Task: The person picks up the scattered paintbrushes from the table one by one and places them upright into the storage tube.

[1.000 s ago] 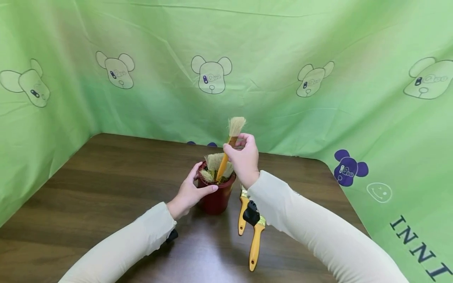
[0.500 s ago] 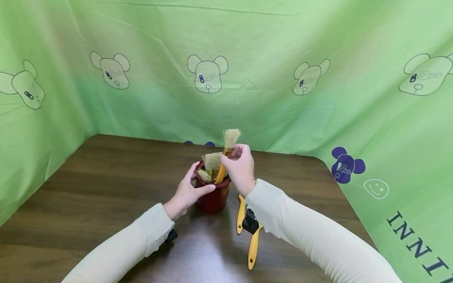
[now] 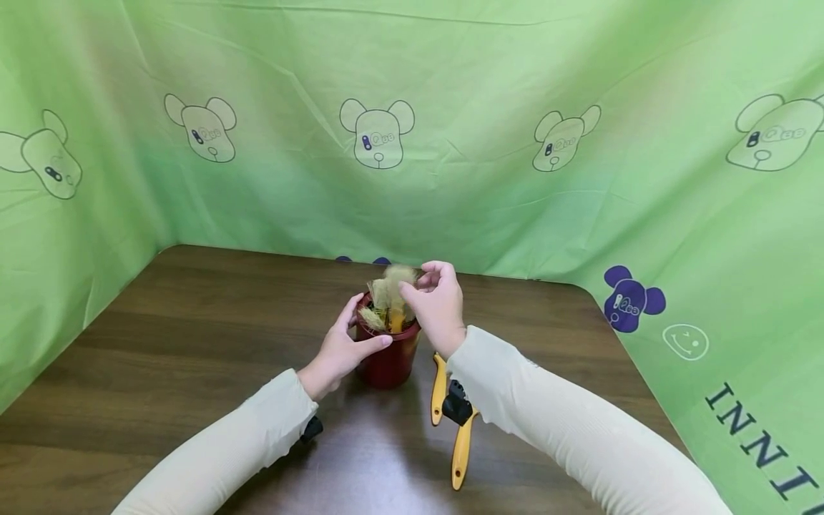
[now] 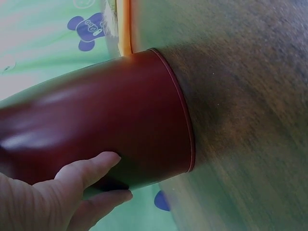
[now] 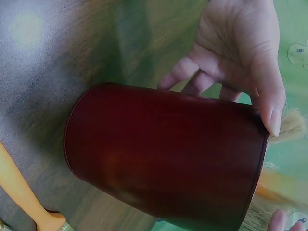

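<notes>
My left hand (image 3: 337,357) grips a dark red pot (image 3: 386,366) near its rim, thumb in front and fingers round the far side. Upright on the table, the pot holds several paintbrushes, bristles up. One paintbrush (image 3: 400,276) is motion-blurred inside it, its handle (image 5: 275,186) a yellow smear at the rim in the right wrist view. My right hand (image 3: 439,304) hovers just right of these bristles, thumb and fingers spread apart and holding nothing. In the right wrist view only its fingertips (image 5: 277,221) show, apart from the blurred handle. The left thumb (image 5: 272,103) lies over the rim.
Two yellow-handled paintbrushes, one nearer the pot (image 3: 438,395) and one farther forward (image 3: 460,455), lie on the brown wooden table (image 3: 212,336). My right sleeve and black wrist camera (image 3: 458,404) partly cover them. A green printed cloth (image 3: 290,193) encloses the table's back and sides.
My right hand moved down with the paintbrush over the pot, then let go. The paintbrush has dropped deeper and shifted left. The left hand has kept its grip on the pot.
</notes>
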Motion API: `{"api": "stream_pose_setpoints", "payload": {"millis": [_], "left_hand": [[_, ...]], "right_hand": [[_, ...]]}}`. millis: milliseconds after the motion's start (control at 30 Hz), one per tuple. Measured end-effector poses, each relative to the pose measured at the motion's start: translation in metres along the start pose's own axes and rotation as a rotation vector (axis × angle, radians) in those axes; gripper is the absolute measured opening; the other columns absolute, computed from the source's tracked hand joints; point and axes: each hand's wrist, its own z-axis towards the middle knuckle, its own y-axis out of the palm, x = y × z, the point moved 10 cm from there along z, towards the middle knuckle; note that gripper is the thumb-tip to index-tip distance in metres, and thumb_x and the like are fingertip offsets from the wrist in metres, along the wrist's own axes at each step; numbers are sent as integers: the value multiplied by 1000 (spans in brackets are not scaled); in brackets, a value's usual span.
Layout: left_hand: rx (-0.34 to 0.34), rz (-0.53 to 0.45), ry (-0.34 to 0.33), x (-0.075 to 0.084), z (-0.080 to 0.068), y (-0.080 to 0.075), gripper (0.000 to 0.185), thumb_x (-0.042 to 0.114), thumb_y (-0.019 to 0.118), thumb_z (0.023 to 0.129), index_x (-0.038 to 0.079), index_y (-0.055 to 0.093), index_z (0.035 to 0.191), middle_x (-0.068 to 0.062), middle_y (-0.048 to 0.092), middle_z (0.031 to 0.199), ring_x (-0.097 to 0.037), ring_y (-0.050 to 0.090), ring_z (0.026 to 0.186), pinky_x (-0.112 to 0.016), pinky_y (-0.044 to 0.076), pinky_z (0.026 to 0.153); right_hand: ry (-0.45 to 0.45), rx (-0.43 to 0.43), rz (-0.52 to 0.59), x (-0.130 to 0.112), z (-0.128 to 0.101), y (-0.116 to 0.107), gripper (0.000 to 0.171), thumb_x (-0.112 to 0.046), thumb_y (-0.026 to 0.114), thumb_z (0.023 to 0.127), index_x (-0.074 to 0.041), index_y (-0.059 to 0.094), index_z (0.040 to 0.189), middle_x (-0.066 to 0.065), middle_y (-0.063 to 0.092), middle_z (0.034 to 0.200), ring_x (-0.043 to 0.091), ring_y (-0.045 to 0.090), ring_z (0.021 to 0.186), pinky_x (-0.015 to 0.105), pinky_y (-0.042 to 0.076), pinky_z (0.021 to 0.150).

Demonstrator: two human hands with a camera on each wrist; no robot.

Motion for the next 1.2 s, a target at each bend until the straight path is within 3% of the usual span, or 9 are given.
{"api": "stream_pose_setpoints", "payload": {"millis": [267, 433, 600, 800, 933, 1033, 1200], "left_hand": [[8, 4, -7, -2, 1, 0, 84, 12, 77, 79, 16, 31, 149, -19, 45, 137, -34, 38, 130, -53, 35, 101], [3, -2, -17, -2, 1, 1, 86, 12, 77, 79, 17, 30, 150, -19, 44, 138, -35, 37, 130, -53, 36, 100], [-2, -4, -24, -3, 0, 1, 86, 12, 77, 79, 17, 29, 150, -18, 43, 139, -35, 35, 132, -54, 35, 101], [-1, 6, -34, -3, 0, 1, 87, 13, 77, 80, 17, 27, 151, -17, 41, 142, -35, 34, 132, -55, 34, 102], [2, 5, -27, -1, 0, 1, 87, 12, 77, 80, 17, 27, 151, -17, 43, 140, -35, 35, 132, -54, 34, 101], [-3, 10, -27, -1, -1, 2, 87, 13, 77, 79, 17, 27, 151, -17, 43, 139, -35, 35, 132, -55, 34, 101], [-1, 4, -29, -2, -1, 0, 87, 12, 76, 79, 16, 27, 151, -17, 42, 141, -35, 34, 132, -55, 34, 102]], "right_hand": [[-11, 48, -22, 9, 3, -19, 41, -11, 71, 82, 3, 50, 115, 14, 53, 93, 18, 52, 80, 26, 44, 72], [52, 90, -56, 39, 4, -48, 41, -10, 69, 85, 5, 48, 117, 14, 51, 95, 11, 49, 74, 19, 45, 66], [60, 93, -163, 70, -3, -74, 41, -8, 68, 85, 6, 48, 117, 16, 52, 97, 10, 49, 77, 20, 43, 70], [42, -67, -300, 103, -30, -71, 42, -6, 72, 81, 8, 51, 114, 20, 53, 100, 18, 53, 79, 26, 46, 70], [14, -225, -513, 116, -51, -61, 41, -14, 76, 75, 5, 59, 107, 15, 57, 92, 21, 54, 76, 33, 45, 69], [14, -298, -646, 123, -63, -59, 46, -20, 80, 71, 2, 60, 106, 10, 57, 88, 21, 54, 77, 34, 45, 67], [45, -365, -705, 135, -76, -58, 60, -24, 85, 67, 3, 55, 112, 11, 54, 87, 20, 52, 74, 35, 45, 64]]}}
